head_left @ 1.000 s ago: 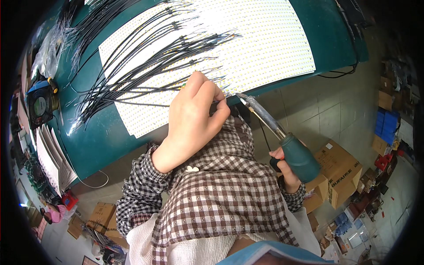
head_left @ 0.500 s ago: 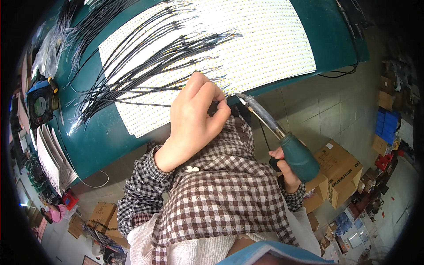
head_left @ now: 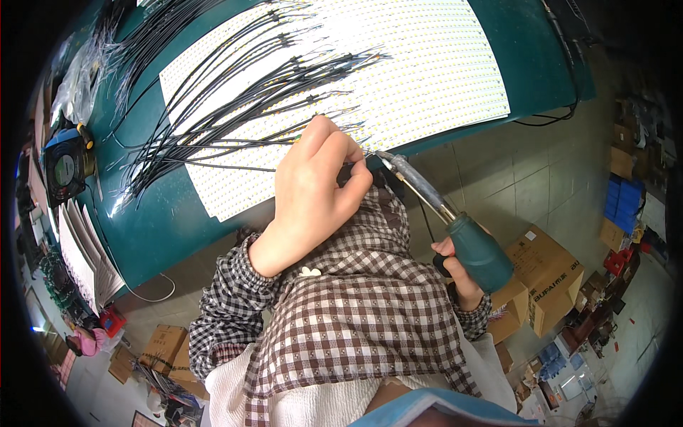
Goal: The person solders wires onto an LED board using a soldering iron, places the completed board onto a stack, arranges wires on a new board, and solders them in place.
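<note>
A white LED panel sheet (head_left: 427,71) dotted with small yellow chips lies on the green table. My left hand (head_left: 313,185) rests at its near edge, thumb and fingers pinched around the end of a black cable (head_left: 231,166). In my right hand (head_left: 462,277) is a soldering iron (head_left: 480,252) with a green handle, wrapped by my fingers. Its tip meets the sheet's near edge, just right of my left fingertips. Several black cables (head_left: 235,107) with bared wire ends lie across the sheet to the left. The joint under the tip is too small to make out.
More black cables (head_left: 160,43) lie at the far left of the green table (head_left: 160,242). A small fan (head_left: 65,167) stands at its left edge, beside stacked white sheets (head_left: 89,260). Cardboard boxes (head_left: 544,277) sit on the floor to the right.
The soldering iron and my right hand have shifted very slightly left. My left hand keeps its pinch in nearly the same place.
</note>
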The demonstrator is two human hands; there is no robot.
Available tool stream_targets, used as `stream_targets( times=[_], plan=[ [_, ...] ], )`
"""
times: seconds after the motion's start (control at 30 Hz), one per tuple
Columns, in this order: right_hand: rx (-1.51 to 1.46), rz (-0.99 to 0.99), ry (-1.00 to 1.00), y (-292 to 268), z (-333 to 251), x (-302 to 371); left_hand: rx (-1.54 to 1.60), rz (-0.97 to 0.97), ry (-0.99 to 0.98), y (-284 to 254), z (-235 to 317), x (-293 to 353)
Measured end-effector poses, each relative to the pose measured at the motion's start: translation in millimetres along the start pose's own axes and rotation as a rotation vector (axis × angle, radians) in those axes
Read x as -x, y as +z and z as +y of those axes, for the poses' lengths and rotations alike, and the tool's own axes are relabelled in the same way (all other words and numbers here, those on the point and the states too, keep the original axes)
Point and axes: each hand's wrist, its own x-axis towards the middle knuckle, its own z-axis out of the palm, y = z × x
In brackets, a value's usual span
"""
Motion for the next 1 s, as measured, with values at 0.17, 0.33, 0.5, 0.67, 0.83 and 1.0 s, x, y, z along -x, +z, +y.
stream_targets(
  times=[0.17,0.33,0.5,0.67,0.83,1.0],
  plan=[
    [0.146,-0.034,-0.047,-4.4,5.0,2.0,-0.004,0.000,0.009,1.0,-2.0,0.4],
    [0.139,-0.018,-0.027,-2.4,0.5,1.0,-0.006,0.011,0.034,1.2,-2.9,-0.2],
    [0.203,-0.010,-0.076,-5.1,6.6,4.7,-0.006,0.010,0.033,0.7,-2.3,0.2],
    [0.170,0.039,-0.038,-1.9,4.3,5.0,-0.019,-0.015,-0.002,-1.3,0.6,-0.2],
    [0.152,0.000,-0.033,-7.2,7.0,5.5,-0.011,-0.011,0.016,-1.5,-2.0,-0.7],
    [0.156,-0.045,-0.062,-7.1,1.1,-1.4,0.096,-0.066,-0.063,-8.1,-0.1,-1.4]
  ],
)
